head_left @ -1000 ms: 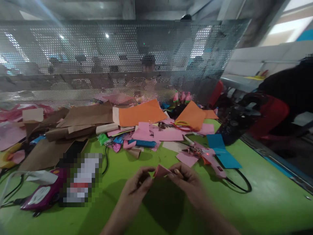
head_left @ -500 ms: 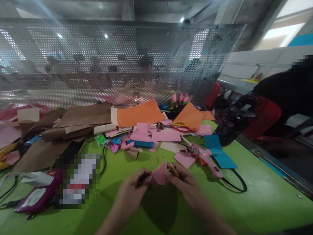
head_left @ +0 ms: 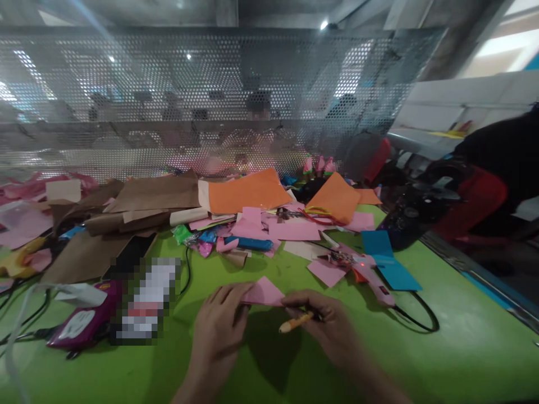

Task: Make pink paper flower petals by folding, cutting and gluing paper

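A small pink piece of paper (head_left: 264, 292), its top edges meeting in a point, is held above the green table between both hands. My left hand (head_left: 225, 317) is closed on its left side, with the thumb hidden below. At the right corner, the fingertips of my right hand (head_left: 322, 317) pinch the paper. That same hand also grips a short yellowish-brown stick (head_left: 297, 322) with a dark tip, which points left below the paper; its exact kind is unclear.
A pink glue gun (head_left: 370, 275) with a red light lies to the right, by a blue folded card (head_left: 387, 261). Orange paper (head_left: 246, 193) and brown sheets (head_left: 155, 193) pile up at the back. A purple power strip (head_left: 82, 325) lies left; a person in black sits far right.
The pink paper has turned, its fold now lying nearly level. My right hand has swung the stick from upright by the fingers to pointing left. The view has shifted slightly.
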`<state>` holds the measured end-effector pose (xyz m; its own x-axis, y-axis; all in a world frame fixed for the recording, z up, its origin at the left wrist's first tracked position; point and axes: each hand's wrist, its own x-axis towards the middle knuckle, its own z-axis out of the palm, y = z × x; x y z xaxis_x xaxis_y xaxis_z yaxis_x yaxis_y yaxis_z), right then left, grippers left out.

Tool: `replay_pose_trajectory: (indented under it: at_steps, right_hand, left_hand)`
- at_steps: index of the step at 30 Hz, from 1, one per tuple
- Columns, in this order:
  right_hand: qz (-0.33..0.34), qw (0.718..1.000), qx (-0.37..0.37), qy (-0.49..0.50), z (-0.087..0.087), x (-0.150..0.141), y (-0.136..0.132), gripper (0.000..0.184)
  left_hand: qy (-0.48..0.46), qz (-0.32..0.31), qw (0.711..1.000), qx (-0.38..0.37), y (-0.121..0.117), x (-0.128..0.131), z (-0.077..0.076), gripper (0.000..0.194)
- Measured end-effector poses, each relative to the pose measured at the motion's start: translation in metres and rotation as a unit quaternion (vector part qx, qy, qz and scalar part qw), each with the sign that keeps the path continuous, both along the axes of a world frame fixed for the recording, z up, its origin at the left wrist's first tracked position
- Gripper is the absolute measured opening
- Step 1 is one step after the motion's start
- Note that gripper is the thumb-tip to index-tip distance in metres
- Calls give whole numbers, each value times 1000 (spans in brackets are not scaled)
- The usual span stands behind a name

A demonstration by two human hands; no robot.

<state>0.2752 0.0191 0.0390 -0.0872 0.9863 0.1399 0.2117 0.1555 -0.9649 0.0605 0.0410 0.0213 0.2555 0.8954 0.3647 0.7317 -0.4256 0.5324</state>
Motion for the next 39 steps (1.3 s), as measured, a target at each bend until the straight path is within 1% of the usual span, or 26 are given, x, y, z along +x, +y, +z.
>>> replay_pose_trajectory:
  at_steps: [3, 5, 7, 9, 14, 16, 18, 21, 24, 26, 28, 30, 33, 34, 36, 37, 39]
  right_hand:
    - [17, 999, 21, -35, -2, -2, -1, 16]
    - [10, 998, 40, -54, -4, -3, -1, 16]
    - [2, 996, 53, -69, -5, -4, -1, 16]
    - [0, 996, 50, -77, -5, -4, -1, 15]
    - [4, 997, 15, -80, 0, -4, -3, 17]
    - [4, 997, 3, -75, 2, -4, -3, 17]
    - [6, 998, -13, -61, 4, -3, -3, 17]
    - [-4, 999, -46, -28, 7, -1, 0, 14]
    - [-19, 997, -76, 18, 9, 2, 2, 11]
    - [-28, 995, -87, 42, 8, 3, 3, 11]
    - [-41, 994, -89, 54, 7, 4, 4, 13]
    - [-49, 994, -89, 51, 5, 4, 4, 14]
    - [-43, 996, -79, 13, 5, 3, 4, 14]
    - [-35, 997, -74, -6, 6, 3, 4, 14]
    - [-12, 997, -61, -39, 8, 2, 4, 13]
    - [-2, 997, -55, -51, 9, 1, 4, 12]
    - [12, 997, -47, -63, 10, 1, 3, 11]
  left_hand:
    - [34, 50, 997, 50, -2, -5, -2, 49]
    - [50, 74, 992, 88, -5, -7, -3, 47]
    - [54, 82, 988, 118, -9, -9, -6, 41]
    - [49, 79, 987, 130, -14, -10, -8, 35]
    - [-18, 87, 987, 132, -27, -2, -11, 17]
    - [-44, 82, 988, 123, -29, 1, -9, 14]
    - [-65, 81, 990, 99, -28, 2, -6, 17]
    - [-78, 82, 992, 54, -22, -2, -4, 35]
    - [-86, 35, 996, 3, -16, -7, -4, 58]
    - [-120, -2, 992, -36, -13, -7, -1, 61]
    - [-172, -31, 982, -71, -12, -5, 5, 52]
    - [-229, -53, 966, -103, -10, -1, 12, 37]
    - [-311, -55, 930, -189, -7, 5, 20, 14]
    - [-338, -53, 913, -221, -5, 6, 21, 11]
    - [-392, -53, 879, -267, 0, 10, 20, 13]
    - [-418, -51, 864, -277, 2, 11, 19, 14]
    - [-453, -43, 845, -282, 7, 14, 16, 17]
